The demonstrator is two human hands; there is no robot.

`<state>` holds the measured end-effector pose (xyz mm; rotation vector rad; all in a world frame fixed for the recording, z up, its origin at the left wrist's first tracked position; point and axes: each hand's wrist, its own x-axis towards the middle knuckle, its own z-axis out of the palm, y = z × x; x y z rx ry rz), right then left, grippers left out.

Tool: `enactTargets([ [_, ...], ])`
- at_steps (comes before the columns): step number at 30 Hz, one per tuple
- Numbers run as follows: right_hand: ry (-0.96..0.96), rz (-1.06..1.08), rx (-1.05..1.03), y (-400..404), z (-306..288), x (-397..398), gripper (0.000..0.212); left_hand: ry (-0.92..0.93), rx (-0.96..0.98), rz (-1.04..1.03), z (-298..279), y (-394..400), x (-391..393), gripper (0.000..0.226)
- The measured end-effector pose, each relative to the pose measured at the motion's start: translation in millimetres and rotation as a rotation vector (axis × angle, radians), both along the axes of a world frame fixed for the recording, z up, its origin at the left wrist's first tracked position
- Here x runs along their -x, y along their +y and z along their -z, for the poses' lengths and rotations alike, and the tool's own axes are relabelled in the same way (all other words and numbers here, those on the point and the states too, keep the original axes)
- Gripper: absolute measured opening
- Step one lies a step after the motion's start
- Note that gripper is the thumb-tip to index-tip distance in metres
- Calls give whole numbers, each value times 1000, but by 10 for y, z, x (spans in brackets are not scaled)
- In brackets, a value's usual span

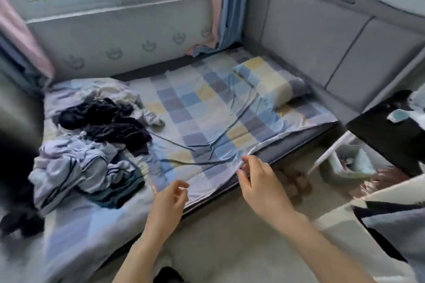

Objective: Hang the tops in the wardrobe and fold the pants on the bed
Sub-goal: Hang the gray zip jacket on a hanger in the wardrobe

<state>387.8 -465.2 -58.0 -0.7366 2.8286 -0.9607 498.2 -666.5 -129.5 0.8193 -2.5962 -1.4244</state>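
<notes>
Clothes pile (89, 145) sits on the left part of the bed (96, 225), darks tangled over pale striped pieces, untouched. Risk: tops and pants are knotted together, so pulling one piece could drag others off the left edge, where something dark already lies low down (can't tell if it's on the floor).

Left hand (171, 197) hovers over the near bed edge, fingers loosely curled, holding nothing. Right hand (255, 181) pinches the sheet edge (230, 167) at the mattress side. Risk: tugging it further skews the checked sheet, leaving a creased surface for folding pants.

Pillow (271, 80) lies near the headboard.

Bin (351, 165) on the floor by the dark worktop (377, 128): holds some scraps, too blurred to identify. No wardrobe in view.
</notes>
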Motion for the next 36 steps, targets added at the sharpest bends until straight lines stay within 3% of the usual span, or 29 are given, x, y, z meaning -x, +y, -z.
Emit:
enactTargets([
  [4, -103, -139, -69, -1093, 395, -7, 33, -114, -105, -218, 379, -942, -508, 17],
  [13, -374, -314, -291, -3394, 1328, 108, 35, -421, -201, -364, 1263, -3130, -910, 17],
  [19, -385, -419, -399, -4599, 1980, 340, 29, -541, -180, -417, 1908, -4227, -787, 12],
  [24, -389, -504, -458, -5467, 2745, 553, 30, -604, -103, -481, 2495, -4979, -655, 23],
  [27, -410, -553, -471, -5976, 3352, 629, 27, -626, -36, -532, 2896, -5412, -520, 42],
  [30, -468, -589, -505, -6410, 3975, 655, 43, -610, 44, -597, 3269, -5770, -384, 61],
  [34, -408, -787, -719, -6581, 4528, 618, 69, -698, 151, -521, 3588, -6057, -273, 65],
  [36, -358, -857, -795, -6611, 4789, 613, 68, -718, 191, -477, 3796, -6136, -203, 68],
])
